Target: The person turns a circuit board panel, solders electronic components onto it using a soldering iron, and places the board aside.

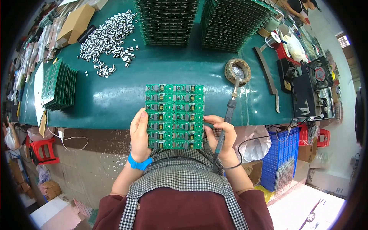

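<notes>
While the left hand (140, 134), fingers nearly straight, holds the circuit board (174, 116) by its 8 o'clock side at the 6 o'clock edge of the bench (176, 65), the half-curled right hand (228, 140) grips the soldering iron (229, 111) near the 4 o'clock side, contact unclear. Steady the board by its edges, tip toward the round pot (229, 71) at 2 o'clock.

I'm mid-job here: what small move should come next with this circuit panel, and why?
Probably ease the green circuit panel forward, over the table. In this view its lower part reaches past the table's front edge; the left hand grips one side, while the right hand also holds the soldering iron, so support underneath might steady it.
</notes>
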`<state>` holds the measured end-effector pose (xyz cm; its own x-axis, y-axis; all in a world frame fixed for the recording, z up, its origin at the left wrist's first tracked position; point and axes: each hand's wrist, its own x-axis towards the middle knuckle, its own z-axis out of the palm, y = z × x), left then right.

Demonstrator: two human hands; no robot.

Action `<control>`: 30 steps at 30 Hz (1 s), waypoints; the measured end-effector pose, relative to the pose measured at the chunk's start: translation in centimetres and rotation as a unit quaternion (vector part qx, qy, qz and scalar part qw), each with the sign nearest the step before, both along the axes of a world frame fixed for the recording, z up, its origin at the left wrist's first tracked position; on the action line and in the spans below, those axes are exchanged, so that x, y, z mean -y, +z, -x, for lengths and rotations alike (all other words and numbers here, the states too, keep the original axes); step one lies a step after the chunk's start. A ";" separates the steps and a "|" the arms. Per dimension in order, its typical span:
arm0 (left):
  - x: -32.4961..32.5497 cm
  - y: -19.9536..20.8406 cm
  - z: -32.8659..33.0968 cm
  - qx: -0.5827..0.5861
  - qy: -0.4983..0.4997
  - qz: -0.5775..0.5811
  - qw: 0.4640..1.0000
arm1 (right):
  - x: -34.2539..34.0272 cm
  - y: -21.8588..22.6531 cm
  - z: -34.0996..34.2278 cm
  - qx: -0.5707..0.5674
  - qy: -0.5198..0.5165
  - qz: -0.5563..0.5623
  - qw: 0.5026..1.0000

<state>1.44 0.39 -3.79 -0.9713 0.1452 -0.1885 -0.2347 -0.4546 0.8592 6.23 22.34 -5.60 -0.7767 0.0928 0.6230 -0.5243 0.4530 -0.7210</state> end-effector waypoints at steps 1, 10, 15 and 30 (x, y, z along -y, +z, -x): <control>0.0 0.0 0.0 0.005 0.008 0.013 1.000 | 0.1 -0.3 -0.1 -0.009 -0.003 0.016 1.000; -0.1 -0.4 0.2 0.012 0.003 0.003 1.000 | 0.0 -0.1 -0.1 -0.020 0.016 0.004 1.000; -0.3 -0.7 0.2 -0.011 0.016 0.036 0.999 | 0.0 -0.1 0.1 -0.027 0.017 0.009 0.999; -0.6 1.9 0.1 0.019 -0.007 0.009 1.000 | -0.6 0.1 0.3 -0.034 0.006 0.000 0.999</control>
